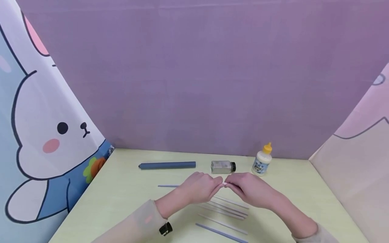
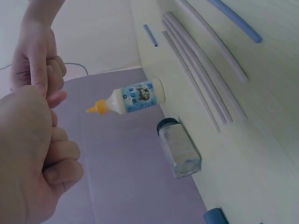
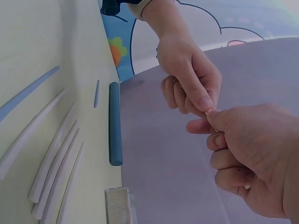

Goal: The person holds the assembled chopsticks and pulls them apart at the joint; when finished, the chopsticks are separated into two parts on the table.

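Note:
Over the table, my left hand [image 1: 202,187] and right hand [image 1: 255,189] meet fingertip to fingertip. Both pinch a small white piece [image 1: 225,184] between thumb and forefinger; the fingers cover nearly all of it, so its kind cannot be told. In the right wrist view the left thumb and the right thumb almost touch, with the other fingers curled. Beneath the hands lie several thin white sticks [image 1: 223,211], roughly side by side. One blue stick [image 1: 220,232] lies nearer the front, and another blue stick [image 1: 167,186] is partly covered by the left arm.
Along the back lie a dark blue roll [image 1: 167,165] and a clear jar [image 1: 222,166] on its side with a black cap. A glue bottle [image 1: 261,162] with a yellow nozzle stands upright at back right. A purple cloth [image 1: 194,84] hangs behind the table.

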Tool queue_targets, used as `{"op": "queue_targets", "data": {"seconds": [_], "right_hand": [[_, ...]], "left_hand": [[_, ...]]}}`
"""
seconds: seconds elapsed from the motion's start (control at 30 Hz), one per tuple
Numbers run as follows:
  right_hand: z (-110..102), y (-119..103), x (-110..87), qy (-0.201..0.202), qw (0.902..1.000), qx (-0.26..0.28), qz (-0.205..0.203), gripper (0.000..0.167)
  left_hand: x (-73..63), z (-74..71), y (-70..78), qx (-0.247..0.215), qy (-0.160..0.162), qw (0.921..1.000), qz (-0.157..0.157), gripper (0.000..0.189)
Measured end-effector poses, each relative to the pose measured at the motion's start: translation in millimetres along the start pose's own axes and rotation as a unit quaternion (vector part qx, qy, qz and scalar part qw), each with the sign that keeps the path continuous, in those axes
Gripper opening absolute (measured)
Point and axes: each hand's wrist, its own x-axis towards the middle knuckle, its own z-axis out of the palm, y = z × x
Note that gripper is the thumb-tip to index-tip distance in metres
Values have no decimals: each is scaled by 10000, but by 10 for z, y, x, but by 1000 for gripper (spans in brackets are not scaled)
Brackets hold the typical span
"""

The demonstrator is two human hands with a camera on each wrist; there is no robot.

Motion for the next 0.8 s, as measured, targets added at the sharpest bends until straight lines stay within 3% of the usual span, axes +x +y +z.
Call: {"op": "queue_targets", "data": {"seconds": [0.33,0.63,0.8], "right_hand": [[34,28,5,-174,9995,70,-262,10],[42,21,21,121,9996,-69,-232,11],[28,18,12,119,9987,-58,-488,13]], "left_hand": [[-96,16,-58,658,282,9968,367,34],[-94,-12,-37,569,433,9974,130,35],[-126,-56,-25,646,331,9970,271,34]]}}
